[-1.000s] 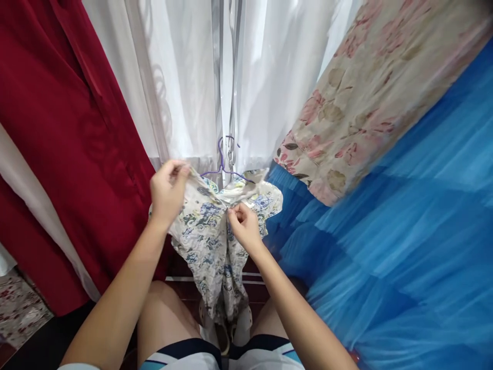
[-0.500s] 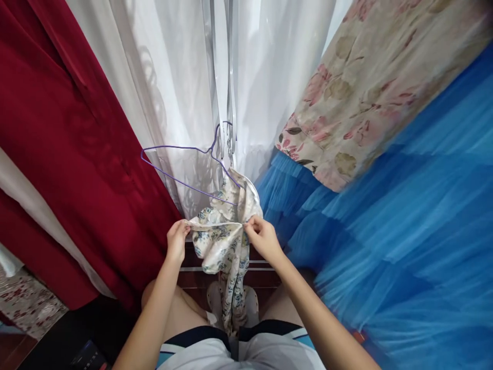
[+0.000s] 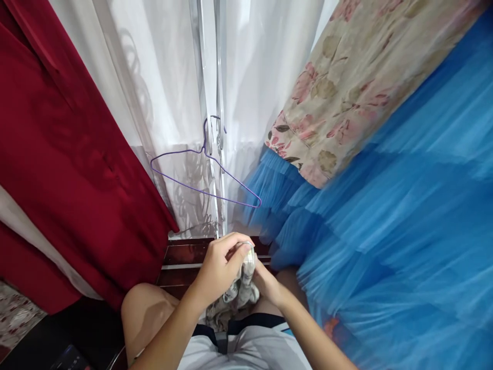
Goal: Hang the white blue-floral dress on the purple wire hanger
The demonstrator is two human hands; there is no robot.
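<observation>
The person is sitting, and both hands are working together low in the middle of the view, above the shorts (image 3: pixel 250 349). The left hand (image 3: pixel 222 267) is grasping the top of a patterned garment (image 3: pixel 246 282), with its thumb and fingers closing on the cloth. The right hand (image 3: pixel 268 282) is touching the garment from the other side; its fingertips are hiding behind the cloth, so one cannot tell how firmly they are gripping. The garment is hanging bunched between the two hands, and its lower part is falling toward the person's lap.

In front of the hands, a purple hanger (image 3: pixel 204 144) is hanging before a white curtain (image 3: pixel 165 77), well apart from the garment. On the left side, a red cloth (image 3: pixel 88 169) is hanging; on the right side, a flowered cloth (image 3: pixel 342 97) is partly covering a blue ruffled dress (image 3: pixel 385 216).
</observation>
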